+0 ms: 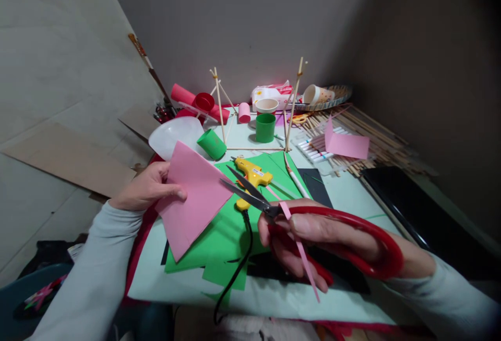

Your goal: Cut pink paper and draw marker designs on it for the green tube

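Observation:
My left hand (158, 189) pinches a sheet of pink paper (198, 195) by its left side, thumb on top. In my right hand (309, 236) is a pair of scissors (348, 215) with big red handles. The blades are parted, and their tips lie close to the paper's right corner. A narrow pink paper strip (303, 257) hangs over the right thumb and scissors. Beneath both hands lie green paper sheets (203, 244), with a yellow glue gun (250, 171) on them, its black cord running toward me.
Stick frames (288, 106) stand behind the glue gun, near a green paper cylinder (265, 128) and a tipped one (212, 144). Markers (313, 148), wooden sticks (376, 127) and a black glossy object (410, 210) lie right. A white bowl (172, 135) sits left.

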{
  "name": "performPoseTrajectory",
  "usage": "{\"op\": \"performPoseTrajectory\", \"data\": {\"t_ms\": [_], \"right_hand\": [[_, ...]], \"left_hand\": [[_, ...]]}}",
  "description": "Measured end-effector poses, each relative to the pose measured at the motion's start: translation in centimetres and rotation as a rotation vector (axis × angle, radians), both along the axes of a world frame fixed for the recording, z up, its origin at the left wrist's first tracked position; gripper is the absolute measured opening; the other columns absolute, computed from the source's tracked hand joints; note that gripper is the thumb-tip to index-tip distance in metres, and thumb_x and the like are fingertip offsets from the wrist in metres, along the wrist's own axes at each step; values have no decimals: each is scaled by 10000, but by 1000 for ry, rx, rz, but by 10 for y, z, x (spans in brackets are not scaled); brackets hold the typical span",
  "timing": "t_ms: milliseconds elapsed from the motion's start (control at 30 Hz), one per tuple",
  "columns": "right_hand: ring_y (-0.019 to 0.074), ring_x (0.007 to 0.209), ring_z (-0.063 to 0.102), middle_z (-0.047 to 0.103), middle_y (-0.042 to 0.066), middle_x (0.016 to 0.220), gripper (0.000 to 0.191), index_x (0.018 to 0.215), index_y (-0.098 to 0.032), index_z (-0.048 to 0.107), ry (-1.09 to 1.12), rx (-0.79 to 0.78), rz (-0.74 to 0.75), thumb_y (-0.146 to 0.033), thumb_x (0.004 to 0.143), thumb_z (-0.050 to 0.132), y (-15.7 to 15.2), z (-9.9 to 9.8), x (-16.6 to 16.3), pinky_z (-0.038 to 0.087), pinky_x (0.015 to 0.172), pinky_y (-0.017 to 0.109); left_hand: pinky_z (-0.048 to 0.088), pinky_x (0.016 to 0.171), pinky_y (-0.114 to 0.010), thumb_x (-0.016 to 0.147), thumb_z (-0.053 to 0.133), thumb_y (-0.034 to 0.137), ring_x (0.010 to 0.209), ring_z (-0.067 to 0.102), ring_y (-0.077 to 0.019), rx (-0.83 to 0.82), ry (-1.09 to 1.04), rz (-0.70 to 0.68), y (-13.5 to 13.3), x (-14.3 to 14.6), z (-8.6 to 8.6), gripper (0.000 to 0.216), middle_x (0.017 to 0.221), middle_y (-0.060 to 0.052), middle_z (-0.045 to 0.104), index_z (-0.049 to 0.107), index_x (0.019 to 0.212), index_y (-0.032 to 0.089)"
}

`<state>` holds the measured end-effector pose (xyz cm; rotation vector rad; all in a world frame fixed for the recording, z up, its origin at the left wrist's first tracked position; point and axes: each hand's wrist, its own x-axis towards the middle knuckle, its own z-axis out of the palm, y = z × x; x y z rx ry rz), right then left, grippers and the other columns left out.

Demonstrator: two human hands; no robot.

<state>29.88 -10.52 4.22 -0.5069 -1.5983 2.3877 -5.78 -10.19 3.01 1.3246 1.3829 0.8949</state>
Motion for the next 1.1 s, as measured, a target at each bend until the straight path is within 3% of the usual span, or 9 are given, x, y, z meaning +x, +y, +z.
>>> {"op": "performPoseTrajectory", "data": {"t_ms": [400,933,1100], "right_hand": [[77,496,505,623,23,745,473,1108,-146,629,1,-2,-16,-594,982,550,-3,2,3,383,476,194],[111,535,501,602,14,744,497,1072,-162,649,-5,49,-7,-634,973,529,-5,-1,5,389,533,261],[97,526,524,630,15,762,493,1085,-158,650,-5,0,-12,-628,971,553,-5,-1,3,396,511,231]], "left_hand": [[477,499,-193,552,946,255,569,597,-119,75,-101,70,1,-6,-2,398,697,7,711,705,844,131],[496,502,-209,535,950,275,568,615,-133,62,-92,86,1,-2,-1,413,705,-9,735,700,829,130],[470,502,-199,546,933,258,570,598,-125,54,-59,68,2,-3,-1,364,689,8,717,695,795,139]]}}
